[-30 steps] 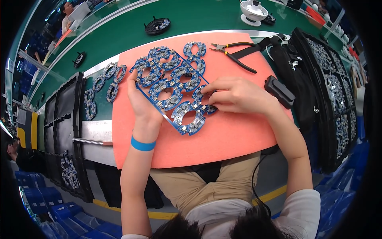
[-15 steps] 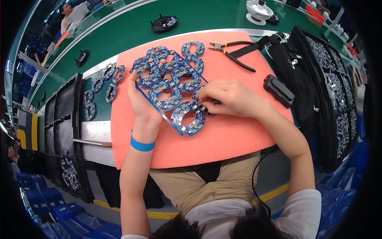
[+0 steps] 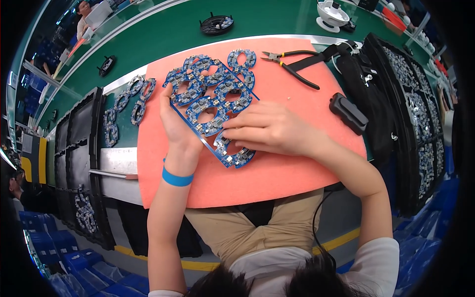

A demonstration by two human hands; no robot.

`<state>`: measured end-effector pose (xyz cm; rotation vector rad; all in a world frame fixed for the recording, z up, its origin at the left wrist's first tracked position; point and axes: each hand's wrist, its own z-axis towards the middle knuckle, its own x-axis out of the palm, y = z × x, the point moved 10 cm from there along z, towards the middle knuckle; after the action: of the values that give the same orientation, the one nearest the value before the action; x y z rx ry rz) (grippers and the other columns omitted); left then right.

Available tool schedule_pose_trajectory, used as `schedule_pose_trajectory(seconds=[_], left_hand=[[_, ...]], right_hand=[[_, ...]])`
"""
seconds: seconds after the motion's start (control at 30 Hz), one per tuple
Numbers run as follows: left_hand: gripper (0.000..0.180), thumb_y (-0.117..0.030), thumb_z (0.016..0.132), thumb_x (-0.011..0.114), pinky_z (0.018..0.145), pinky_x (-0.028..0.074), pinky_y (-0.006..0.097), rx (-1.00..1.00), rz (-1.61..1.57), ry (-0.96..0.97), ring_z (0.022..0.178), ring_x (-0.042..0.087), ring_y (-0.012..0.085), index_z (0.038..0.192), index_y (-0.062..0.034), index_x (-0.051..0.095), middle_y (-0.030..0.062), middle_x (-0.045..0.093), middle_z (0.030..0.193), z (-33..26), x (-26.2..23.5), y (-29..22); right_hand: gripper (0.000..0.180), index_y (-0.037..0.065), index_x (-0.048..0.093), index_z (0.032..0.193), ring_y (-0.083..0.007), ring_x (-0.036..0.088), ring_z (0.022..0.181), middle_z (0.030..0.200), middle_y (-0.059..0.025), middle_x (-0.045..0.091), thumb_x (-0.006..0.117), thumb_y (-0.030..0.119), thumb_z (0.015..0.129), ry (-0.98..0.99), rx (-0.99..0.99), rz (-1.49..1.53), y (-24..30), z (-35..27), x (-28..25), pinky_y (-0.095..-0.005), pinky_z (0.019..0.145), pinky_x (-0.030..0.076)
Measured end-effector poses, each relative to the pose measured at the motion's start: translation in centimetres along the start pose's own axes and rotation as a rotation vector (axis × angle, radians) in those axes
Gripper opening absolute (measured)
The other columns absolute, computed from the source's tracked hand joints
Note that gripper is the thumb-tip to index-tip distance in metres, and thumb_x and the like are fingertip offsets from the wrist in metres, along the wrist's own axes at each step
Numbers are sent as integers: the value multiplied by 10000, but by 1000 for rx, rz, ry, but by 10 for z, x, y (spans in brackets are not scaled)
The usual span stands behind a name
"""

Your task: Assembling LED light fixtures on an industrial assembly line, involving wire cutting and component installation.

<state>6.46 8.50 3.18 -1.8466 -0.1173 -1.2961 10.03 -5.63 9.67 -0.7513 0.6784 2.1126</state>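
A panel of several joined blue ring-shaped circuit boards (image 3: 204, 102), with a thin blue edge strip along its side, is held over a pink mat (image 3: 297, 168). My left hand (image 3: 179, 129) grips its left edge from beneath, most of the fingers hidden under it. Across the lower right boards lies my right hand (image 3: 272, 129), fingers bent over the rings and the thumb hidden; it appears to grip the panel there. Flush cutters (image 3: 301, 77) with black and yellow handles rest on the mat, up and to the right. Ring boards (image 3: 231, 59) also show beyond the panel's far edge.
More ring boards (image 3: 120, 102) lie on the green table to the left. Black trays stand at the left (image 3: 62, 173) and right (image 3: 420, 116), the right one full of boards. A black oblong object (image 3: 348, 113) sits near the mat's right edge, beside a black bag (image 3: 357, 86).
My right hand has gone from pinching at the panel's right edge to lying farther left, over the lower boards. My left hand keeps its hold on the panel.
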Motion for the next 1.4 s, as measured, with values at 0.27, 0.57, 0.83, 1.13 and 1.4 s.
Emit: schedule_pose_trajectory(seconds=[0.27, 0.57, 0.83, 1.13, 1.4], left_hand=[[529, -402, 976, 266, 917, 495, 500, 3, 2, 35, 1026, 606, 285, 1258, -40, 530, 142, 617, 1191, -1, 2, 1], [518, -406, 977, 286, 909, 500, 496, 19, -17, -24, 1053, 603, 302, 1256, -43, 529, 136, 618, 1187, 1, 0, 0], [447, -384, 971, 358, 883, 516, 447, 2, -96, -32, 1025, 616, 283, 1234, -82, 557, 130, 630, 1200, 2, -11, 2], [470, -374, 982, 317, 925, 492, 450, -29, -67, 84, 1088, 594, 297, 1247, -63, 549, 153, 615, 1221, 6, -4, 4], [508, -373, 978, 310, 924, 509, 473, -3, -53, -7, 1118, 587, 303, 1317, -44, 495, 178, 582, 1269, 1, -1, 4]], right_hand=[[201, 92, 692, 954, -203, 659, 895, 1049, -47, 691, 754, 150, 771, 17, 147, 205, -12, -4, 9, -336, 760, 520], [198, 101, 637, 943, -204, 616, 902, 976, -21, 662, 714, 142, 765, 12, -17, 187, 10, 2, 16, -348, 770, 476], [173, 94, 653, 971, -192, 603, 1027, 1089, -37, 650, 675, 165, 815, 90, -145, 149, 21, -5, 15, -352, 846, 456], [242, 47, 631, 967, -253, 656, 929, 1022, -72, 670, 755, 96, 765, 48, 126, 354, -8, -3, -1, -362, 797, 540], [314, 36, 624, 1090, -326, 600, 1020, 1088, -141, 639, 650, 143, 796, -325, 548, -432, -162, -47, -140, -407, 894, 488]])
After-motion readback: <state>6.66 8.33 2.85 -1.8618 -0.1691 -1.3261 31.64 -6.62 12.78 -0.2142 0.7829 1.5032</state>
